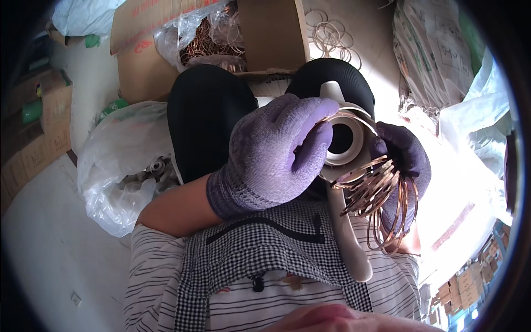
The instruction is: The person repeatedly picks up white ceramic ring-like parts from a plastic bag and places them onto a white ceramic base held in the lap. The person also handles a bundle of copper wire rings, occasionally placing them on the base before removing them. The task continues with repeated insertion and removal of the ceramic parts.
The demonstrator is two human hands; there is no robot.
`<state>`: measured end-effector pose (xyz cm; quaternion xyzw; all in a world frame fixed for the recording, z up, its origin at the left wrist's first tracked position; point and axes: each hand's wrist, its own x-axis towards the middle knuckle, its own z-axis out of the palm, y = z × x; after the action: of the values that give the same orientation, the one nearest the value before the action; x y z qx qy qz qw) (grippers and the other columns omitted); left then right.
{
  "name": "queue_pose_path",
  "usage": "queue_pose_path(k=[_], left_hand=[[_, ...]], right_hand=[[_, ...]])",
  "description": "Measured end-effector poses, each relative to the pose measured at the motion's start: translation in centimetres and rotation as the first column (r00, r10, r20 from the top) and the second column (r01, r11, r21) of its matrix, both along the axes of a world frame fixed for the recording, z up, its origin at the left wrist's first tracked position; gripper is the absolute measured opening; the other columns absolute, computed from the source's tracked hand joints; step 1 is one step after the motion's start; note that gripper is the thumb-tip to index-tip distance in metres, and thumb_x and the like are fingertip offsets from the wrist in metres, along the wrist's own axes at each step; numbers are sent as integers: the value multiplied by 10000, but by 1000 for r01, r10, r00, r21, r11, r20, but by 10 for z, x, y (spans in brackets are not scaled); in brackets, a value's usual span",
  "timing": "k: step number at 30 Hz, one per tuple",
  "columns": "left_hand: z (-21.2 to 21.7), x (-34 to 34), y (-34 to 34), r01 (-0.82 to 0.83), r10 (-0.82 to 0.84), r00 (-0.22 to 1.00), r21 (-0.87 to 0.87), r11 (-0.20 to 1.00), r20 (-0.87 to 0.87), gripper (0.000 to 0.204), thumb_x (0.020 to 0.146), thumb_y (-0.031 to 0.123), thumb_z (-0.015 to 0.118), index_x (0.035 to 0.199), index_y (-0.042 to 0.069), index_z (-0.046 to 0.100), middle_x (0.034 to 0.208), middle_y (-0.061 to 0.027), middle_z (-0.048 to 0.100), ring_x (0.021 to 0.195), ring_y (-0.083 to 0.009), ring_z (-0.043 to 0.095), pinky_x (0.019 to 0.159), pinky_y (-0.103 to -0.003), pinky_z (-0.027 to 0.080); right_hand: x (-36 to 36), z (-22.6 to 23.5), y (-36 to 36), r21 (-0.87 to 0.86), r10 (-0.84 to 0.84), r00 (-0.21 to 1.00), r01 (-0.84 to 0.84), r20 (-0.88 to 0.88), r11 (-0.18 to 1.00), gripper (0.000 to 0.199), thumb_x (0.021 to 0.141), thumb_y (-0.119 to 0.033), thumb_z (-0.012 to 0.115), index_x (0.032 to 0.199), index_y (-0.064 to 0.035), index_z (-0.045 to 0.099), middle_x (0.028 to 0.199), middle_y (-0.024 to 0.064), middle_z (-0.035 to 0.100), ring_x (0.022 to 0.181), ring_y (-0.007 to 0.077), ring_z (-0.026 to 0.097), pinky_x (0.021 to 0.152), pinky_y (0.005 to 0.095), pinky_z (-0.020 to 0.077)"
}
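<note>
One copper ring [337, 115], seemingly clamped in the fingers of the left hand [268, 152], at the pale collar [358, 141] near the right knee [355, 77]; one ring bunch [381, 191], gripped in the right hand [414, 160]. Step, presumably: ring-fitting. Next move: calls for level seating.

Pale floor [381, 47], brighter toward the right; brown cartons [57, 110] leftward

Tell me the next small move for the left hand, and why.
Probably ease the copper-coloured ring down around the pale collar: the left hand pinches it by the collar's edge, its arc appears to run along the rim, and the right hand holds a bunch of rings close by.
</note>
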<state>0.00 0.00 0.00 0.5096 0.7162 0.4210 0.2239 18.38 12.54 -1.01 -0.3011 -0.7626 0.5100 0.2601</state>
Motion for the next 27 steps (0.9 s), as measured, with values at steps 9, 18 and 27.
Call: queue_pose_path(k=[9,18,27], left_hand=[[-18,-16,21,32,-23,999,255,966,-36,257,810,-52,728,1060,3,694,941,-112,673,806,-261,623,720,-342,511],[-13,-18,32,87,-78,995,156,984,-62,186,832,-6,730,1010,39,701,893,-116,653,723,-247,644,639,-325,519],[-3,-18,39,85,-73,994,150,985,-80,186,833,-26,720,1011,23,691,863,-113,661,717,-246,653,632,-333,520]], right_hand=[[1,-11,1,-185,-101,994,109,53,977,217,869,-10,765,1061,1,665,794,16,647,711,100,614,673,239,502],[-9,3,15,479,-17,987,-62,159,876,276,829,-54,764,1095,4,718,780,134,672,679,253,682,624,341,525],[-15,8,6,82,-178,953,163,246,983,145,870,-58,755,997,-10,706,798,105,677,707,196,675,686,299,545]])
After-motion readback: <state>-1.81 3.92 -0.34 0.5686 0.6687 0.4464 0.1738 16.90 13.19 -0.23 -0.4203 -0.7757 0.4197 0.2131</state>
